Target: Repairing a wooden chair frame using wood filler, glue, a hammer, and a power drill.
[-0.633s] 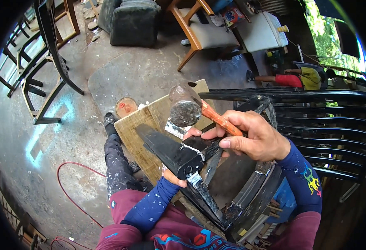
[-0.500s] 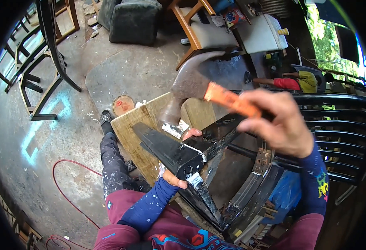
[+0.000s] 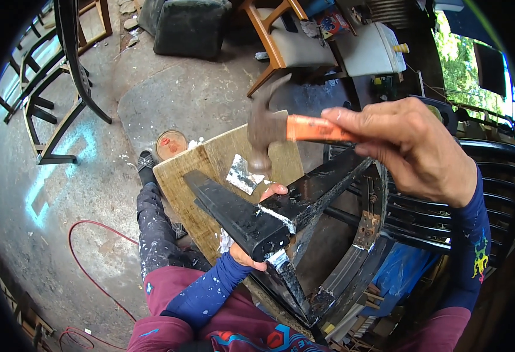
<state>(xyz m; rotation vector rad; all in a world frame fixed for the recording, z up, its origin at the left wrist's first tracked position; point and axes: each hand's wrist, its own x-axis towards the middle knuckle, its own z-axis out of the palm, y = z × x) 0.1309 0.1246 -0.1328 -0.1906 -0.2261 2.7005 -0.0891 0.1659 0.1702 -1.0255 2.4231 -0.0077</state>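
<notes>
My right hand (image 3: 424, 146) grips a claw hammer (image 3: 322, 129) by its orange handle, and the metal head hangs above the wooden board. My left hand (image 3: 247, 257) is wrapped round the corner joint of a black wooden chair frame (image 3: 243, 218); its thumb side shows by the near joint and a fingertip pokes out beyond the frame. White glue-like residue lines the joint. A small paint-spattered scrap (image 3: 244, 174) lies on the board beside the frame, under the hammer head. The rest of my left fingers are hidden behind the frame.
The wooden board (image 3: 181, 170) lies beneath the frame. A round lid with red residue (image 3: 171, 145) is on the floor beyond it. Chair frames (image 3: 58, 111) stand at far left, upholstered chairs (image 3: 295, 47) at the back, a black slatted backrest (image 3: 427, 205) at right. A red hose (image 3: 87, 270) curves across the floor.
My right hand has moved to the right and a little upward with the hammer, whose head has shifted slightly right. My left hand and the chair frame stay nearly in place.
</notes>
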